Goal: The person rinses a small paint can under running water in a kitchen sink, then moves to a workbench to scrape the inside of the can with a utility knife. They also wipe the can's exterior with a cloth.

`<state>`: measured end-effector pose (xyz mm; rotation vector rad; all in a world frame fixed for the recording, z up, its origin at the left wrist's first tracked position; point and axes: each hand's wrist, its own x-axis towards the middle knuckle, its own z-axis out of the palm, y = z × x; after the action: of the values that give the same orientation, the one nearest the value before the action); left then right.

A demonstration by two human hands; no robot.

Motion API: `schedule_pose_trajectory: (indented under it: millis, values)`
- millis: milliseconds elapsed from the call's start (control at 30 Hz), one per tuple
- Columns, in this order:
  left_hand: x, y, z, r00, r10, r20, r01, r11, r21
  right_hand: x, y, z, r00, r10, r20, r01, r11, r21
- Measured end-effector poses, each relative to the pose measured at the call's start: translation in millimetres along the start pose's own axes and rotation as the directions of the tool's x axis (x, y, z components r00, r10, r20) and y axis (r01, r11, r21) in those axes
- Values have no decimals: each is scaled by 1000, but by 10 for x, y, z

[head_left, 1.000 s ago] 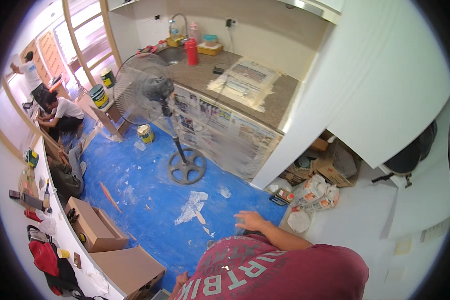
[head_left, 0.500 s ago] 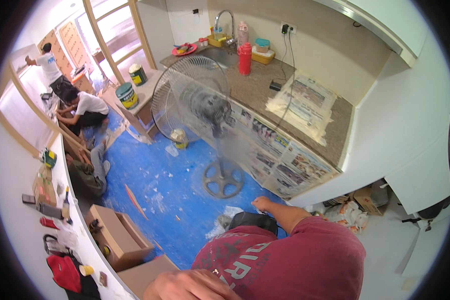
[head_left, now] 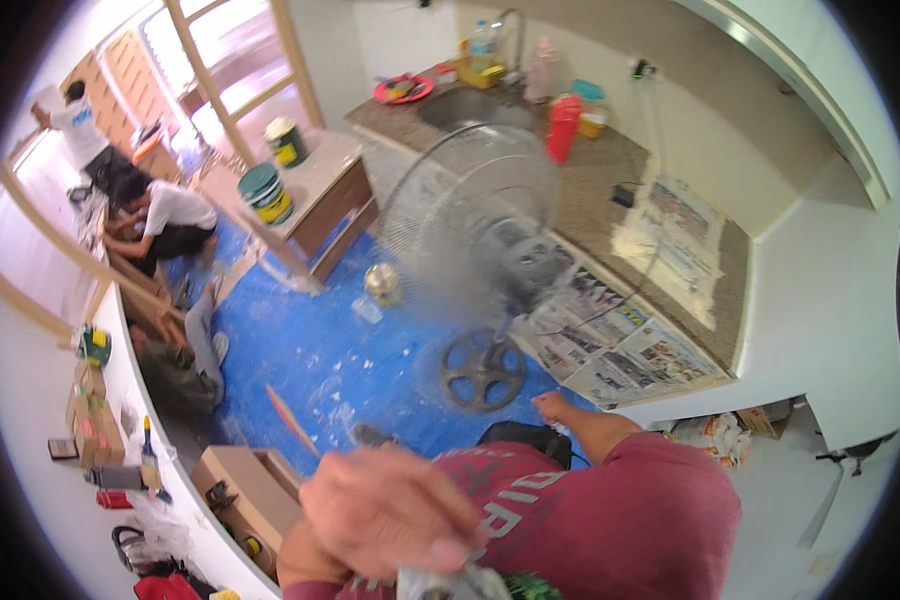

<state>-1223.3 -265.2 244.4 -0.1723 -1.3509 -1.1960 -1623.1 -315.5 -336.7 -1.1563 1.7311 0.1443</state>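
At the lower middle my left hand (head_left: 395, 515) is raised in front of my red shirt, blurred, with its fingers curled and pressed together. Its fingertips meet a whitish-grey thing (head_left: 455, 583), cut off by the lower edge, whose kind I cannot make out. Beside that is something dark green and leafy-looking (head_left: 532, 586). My right hand (head_left: 552, 406) hangs low on the right, fingers curled, with nothing visible in it. It is close to a black, bag-like thing (head_left: 520, 436). Ahead stands a grey pedestal fan (head_left: 482, 372), its cage partly smeared.
Blue sheeting (head_left: 330, 360) with white scraps covers the floor. Right, a counter (head_left: 610, 215) fronted with newspaper carries a red flask (head_left: 564, 130). Paint tubs (head_left: 263, 195) stand on a wooden cabinet (head_left: 340, 215). Left are cartons (head_left: 240, 480), a cluttered ledge (head_left: 170, 470) and several people (head_left: 170, 215).
My left hand has risen and moved slightly right, and the whitish-grey thing and green thing have come into view. The fan and counter now appear farther right as my view shifts.
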Motion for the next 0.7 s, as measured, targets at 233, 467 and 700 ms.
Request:
schedule_pose_trajectory:
  millis: [233,467,700]
  values:
    - [129,824,-1251,988,-63,138,78,991,-108,-284,-840,369,978,124,-170,-41,905,423]
    - [412,1255,-2415,954,-161,254,211,961,-182,-624,-2089,900,974,-73,-215,85,995,46]
    - [414,1095,-3100,793,42,608,291,850,-438,-283,-2028,1420,987,153,-44,-148,984,101]
